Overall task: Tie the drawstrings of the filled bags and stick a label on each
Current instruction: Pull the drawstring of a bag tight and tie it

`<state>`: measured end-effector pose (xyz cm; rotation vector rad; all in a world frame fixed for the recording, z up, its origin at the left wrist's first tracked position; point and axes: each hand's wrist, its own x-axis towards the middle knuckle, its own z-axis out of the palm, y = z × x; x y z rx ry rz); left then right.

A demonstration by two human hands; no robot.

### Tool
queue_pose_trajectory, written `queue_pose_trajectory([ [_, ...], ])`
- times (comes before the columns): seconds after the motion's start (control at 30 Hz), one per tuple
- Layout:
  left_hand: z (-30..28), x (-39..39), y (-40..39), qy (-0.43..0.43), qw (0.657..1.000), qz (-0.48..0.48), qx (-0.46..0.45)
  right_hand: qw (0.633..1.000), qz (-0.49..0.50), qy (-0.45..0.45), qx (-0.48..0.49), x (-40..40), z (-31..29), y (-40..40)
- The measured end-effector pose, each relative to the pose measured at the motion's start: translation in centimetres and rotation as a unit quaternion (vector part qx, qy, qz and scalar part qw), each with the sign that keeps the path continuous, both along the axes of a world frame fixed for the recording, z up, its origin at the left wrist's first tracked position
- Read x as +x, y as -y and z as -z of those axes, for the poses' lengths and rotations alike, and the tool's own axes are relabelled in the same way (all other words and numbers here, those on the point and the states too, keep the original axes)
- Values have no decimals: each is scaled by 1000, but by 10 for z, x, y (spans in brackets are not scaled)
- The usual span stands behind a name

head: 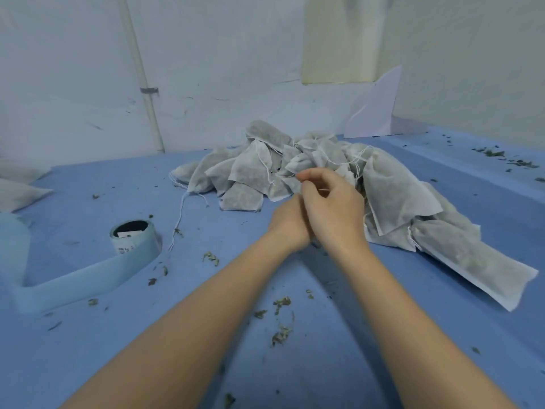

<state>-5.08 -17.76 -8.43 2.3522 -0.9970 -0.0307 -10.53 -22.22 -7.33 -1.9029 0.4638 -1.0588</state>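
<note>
Both hands are working at the bag pile (309, 172): right hand (333, 208) is pinching thin drawstring (323, 190), grip nearly closed; left hand (290, 222) is hidden behind it (grip untellable). Bags look light, soft; best taken by the neck.

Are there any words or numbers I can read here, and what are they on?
No text here reads clearly.
Label roll: small dark print on a white label near its base, too blurred to read.
White card inside the roll's core: no print I can make out.
Filled bags: no print visible.
</note>
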Motion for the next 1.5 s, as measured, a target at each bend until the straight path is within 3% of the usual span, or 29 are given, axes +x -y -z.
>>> queue_pose_trajectory([
  [0.13,-3,16,-42,-33,999,-14,-5,988,-35,-40,-143,0,7,0],
  [0.33,-2,27,-96,-60,997,-24,30,959,-75,-127,-243,8,21,-1],
  [0.6,-3,32,-119,-100,992,-71,22,965,-65,-197,-159,14,36,1],
  [0.63,-3,28,-117,-76,994,-70,38,964,-67,-201,-160,15,36,-1],
  [0.7,-1,19,-110,61,996,-39,43,964,-82,-199,-158,17,36,-7],
  [0.77,0,9,-100,202,979,40,-3,964,-103,-191,-151,18,35,-13],
  [0.8,1,7,-95,222,972,71,-15,965,-113,-187,-148,18,34,-14],
  [0.87,3,8,-85,161,982,96,-21,969,-123,-170,-132,19,33,-15],
  [0.97,7,10,-77,84,996,43,-6,978,-131,-134,-87,18,30,-13],
  [1.17,13,12,-85,141,988,-61,2,984,-99,-115,-88,18,30,-9],
  [1.37,8,17,-96,153,988,-28,11,988,-58,-114,-81,21,33,-8],
  [1.5,11,19,-100,212,977,4,33,988,-40,-128,-80,21,31,-10],
])
